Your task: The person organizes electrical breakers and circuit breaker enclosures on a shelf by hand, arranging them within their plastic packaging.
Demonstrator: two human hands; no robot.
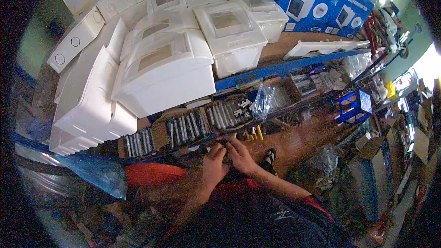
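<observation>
My left hand (215, 164) and my right hand (240, 155) meet close together in front of my body, fingers curled inward. What they hold between them, if anything, is too small and dark to make out. Just beyond the fingers sits an open cardboard box (209, 121) on the shelf, holding a row of flat, wrapped light-coloured pieces. To its left stand similar boxes of upright wrapped pieces (187, 128). Clear plastic bags (271, 100) lie to the right of these boxes.
White plastic enclosures (163, 80) are stacked on the upper shelf, beside a blue printed carton (317, 4). A blue stool (353, 107) stands on the floor at right. Below the left shelf is a red rounded object (154, 173). Cardboard boxes (370, 149) and plastic wrapping (328, 158) clutter the lower right.
</observation>
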